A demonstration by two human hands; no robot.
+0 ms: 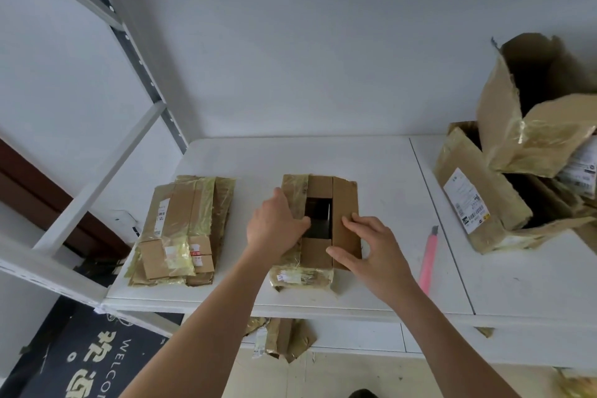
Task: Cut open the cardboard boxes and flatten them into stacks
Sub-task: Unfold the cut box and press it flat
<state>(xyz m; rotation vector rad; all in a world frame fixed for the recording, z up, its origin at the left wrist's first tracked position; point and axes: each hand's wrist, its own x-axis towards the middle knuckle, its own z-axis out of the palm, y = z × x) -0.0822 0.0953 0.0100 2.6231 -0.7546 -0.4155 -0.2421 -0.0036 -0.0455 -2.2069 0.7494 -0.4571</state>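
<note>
1. A white table [371, 168] stands against a pale wall, with white metal shelving [97, 171] at its left end.
2. Our landmark is the open cardboard box [318, 223], sitting at the middle of the table near the front edge, top flaps spread and a dark opening showing.
3. Our left hand [274, 226] rests on the box's left flap, fingers curled over the flap's inner edge into the opening.
4. Our right hand [371, 252] lies on the right flap, fingers fairly straight and spread, pressing on the cardboard.
5. Left of the box, apart from it: a stack of flattened boxes [181, 229], heavily taped.
6. Right of the box, just beyond our right hand: a pink utility knife [429, 258] lying on the table.
7. Farther right: a pile of uncut boxes [523, 152], torn and taped.
8. Below the table's front edge, under the box: cardboard scraps [284, 339] and a dark doormat [97, 359].
</note>
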